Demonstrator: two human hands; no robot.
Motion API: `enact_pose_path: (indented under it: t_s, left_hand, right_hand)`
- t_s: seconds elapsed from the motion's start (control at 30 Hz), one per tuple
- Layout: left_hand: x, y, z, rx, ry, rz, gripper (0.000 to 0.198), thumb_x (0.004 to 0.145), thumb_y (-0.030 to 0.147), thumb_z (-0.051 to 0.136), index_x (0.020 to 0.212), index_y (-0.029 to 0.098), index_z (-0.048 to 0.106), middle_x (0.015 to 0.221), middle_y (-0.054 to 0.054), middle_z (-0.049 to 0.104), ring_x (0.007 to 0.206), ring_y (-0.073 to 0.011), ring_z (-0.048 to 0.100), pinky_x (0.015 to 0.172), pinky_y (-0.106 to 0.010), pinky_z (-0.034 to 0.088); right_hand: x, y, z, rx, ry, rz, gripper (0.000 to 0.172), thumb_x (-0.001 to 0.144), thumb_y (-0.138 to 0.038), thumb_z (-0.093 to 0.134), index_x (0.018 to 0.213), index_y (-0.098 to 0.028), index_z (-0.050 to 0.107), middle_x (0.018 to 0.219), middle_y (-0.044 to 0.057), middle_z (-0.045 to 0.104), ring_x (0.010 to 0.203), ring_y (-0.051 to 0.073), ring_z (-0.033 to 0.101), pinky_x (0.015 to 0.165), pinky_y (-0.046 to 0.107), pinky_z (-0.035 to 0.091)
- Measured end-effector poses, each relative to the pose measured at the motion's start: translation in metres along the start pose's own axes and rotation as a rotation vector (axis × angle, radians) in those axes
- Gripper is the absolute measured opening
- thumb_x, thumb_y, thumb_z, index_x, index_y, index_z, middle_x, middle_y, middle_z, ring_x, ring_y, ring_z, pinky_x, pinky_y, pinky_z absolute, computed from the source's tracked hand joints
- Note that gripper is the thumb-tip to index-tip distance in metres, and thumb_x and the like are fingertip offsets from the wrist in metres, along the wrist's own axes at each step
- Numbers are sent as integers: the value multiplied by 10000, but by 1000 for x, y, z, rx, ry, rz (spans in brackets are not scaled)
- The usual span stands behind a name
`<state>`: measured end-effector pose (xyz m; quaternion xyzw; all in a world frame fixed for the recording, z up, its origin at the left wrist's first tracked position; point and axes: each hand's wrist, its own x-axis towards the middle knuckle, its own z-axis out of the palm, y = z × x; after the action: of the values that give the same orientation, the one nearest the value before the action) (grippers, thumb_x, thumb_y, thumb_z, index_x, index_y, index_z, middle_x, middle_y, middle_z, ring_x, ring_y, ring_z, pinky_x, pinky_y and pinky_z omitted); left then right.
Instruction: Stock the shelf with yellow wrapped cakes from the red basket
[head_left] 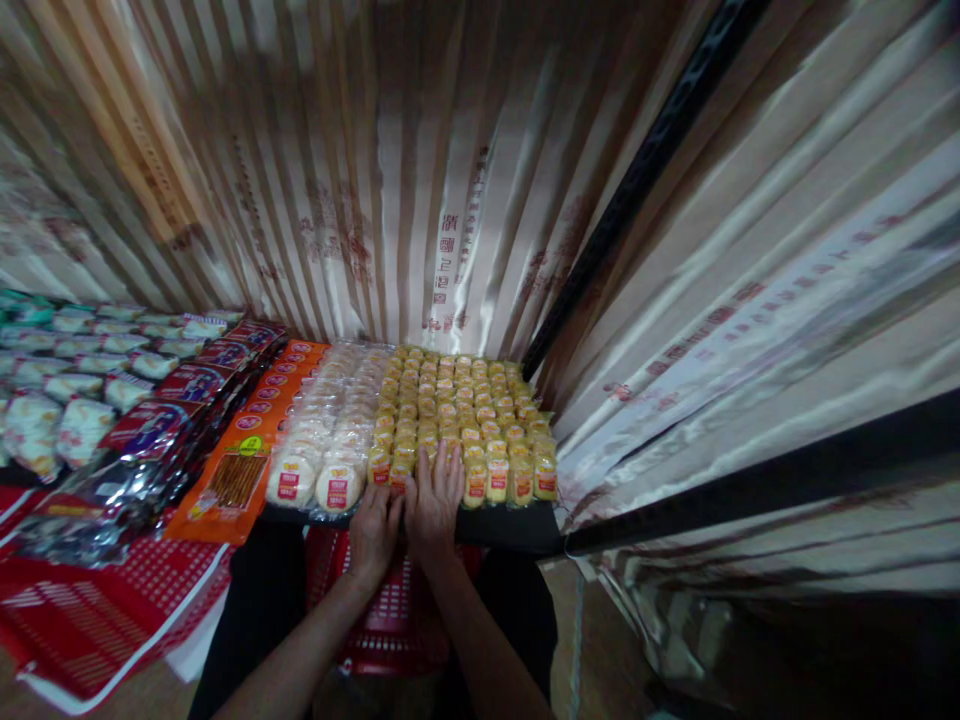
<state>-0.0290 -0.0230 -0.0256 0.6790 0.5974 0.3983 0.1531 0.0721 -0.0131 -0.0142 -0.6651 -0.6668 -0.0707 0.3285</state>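
My right hand [433, 502] lies unclenched, fingers extended on the yellow packs [446, 395] — my left hand [374, 530] meets their front edge beside it, its grip I can't tell from here — white packs [336, 425] just left, orange bag [259, 420] farther left, red basket [396, 610] below

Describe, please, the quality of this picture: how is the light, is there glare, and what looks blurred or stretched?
In the head view: dim light, lower right corner nearly black; pale sheen on the curtain folds and on the clear wrapping of the round crackers; most small print on the yellow packets too soft to read; curtain folds fanning outward, apparently wide-lens stretch.
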Motion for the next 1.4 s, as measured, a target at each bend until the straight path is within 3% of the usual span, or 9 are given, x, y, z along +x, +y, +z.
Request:
enact_pose_path:
  t_s: [0.4,0.57,0.73,0.9,1.1,1.23,1.4]
  left_hand:
    - [2,1,0,36,-3,35,255,877,245,360,766,184,581,766,-56,616,719,-176,604,663,-315,517]
    - [-7,1,-4,-55,89,68,251,883,211,336,923,156,578,887,-79,625,865,-184,595,791,-362,518]
    - [-4,7,-1,-65,177,-35,327,881,230,339,1147,125,498,1114,-131,539,1085,-218,511,946,-461,442]
    - [0,9,3,-107,124,-55,367,900,239,283,1173,105,488,1134,-141,508,1118,-220,490,999,-489,397]
    - [-7,7,11,-101,191,-72,409,894,234,286,1262,110,416,1259,-160,423,1221,-236,404,1022,-486,373]
    - [-4,7,18,-67,163,-102,418,900,232,281,1276,91,400,1275,-182,414,1233,-249,392,1016,-508,370]
    - [2,7,21,-31,88,-7,389,905,236,306,1249,113,440,1253,-170,452,1204,-253,432,987,-515,398]
  right_hand:
    - [6,-3,12,-103,0,23,498,897,-384,404,1329,-138,429,1457,200,253,1367,297,139,1040,516,212]
    - [5,0,16,-124,32,5,517,898,-407,395,1335,-130,420,1451,196,271,1366,301,142,1035,519,220]
    - [3,2,18,-150,68,-30,537,904,-403,366,1361,-121,375,1459,194,251,1365,308,142,1025,533,221]
    - [7,7,14,-162,111,-94,607,873,-484,408,1348,-106,392,1477,219,171,1364,334,118,1022,535,215]
    - [18,10,14,-144,60,-94,665,839,-571,415,1351,-148,395,1479,199,188,1368,327,111,1025,528,208]
    - [19,13,20,-157,70,-106,613,865,-526,394,1321,-119,437,1443,215,275,1359,309,167,1026,509,226]
    - [16,18,28,-151,64,-89,516,912,-431,333,1288,-109,479,1404,211,358,1349,283,212,1029,486,243]
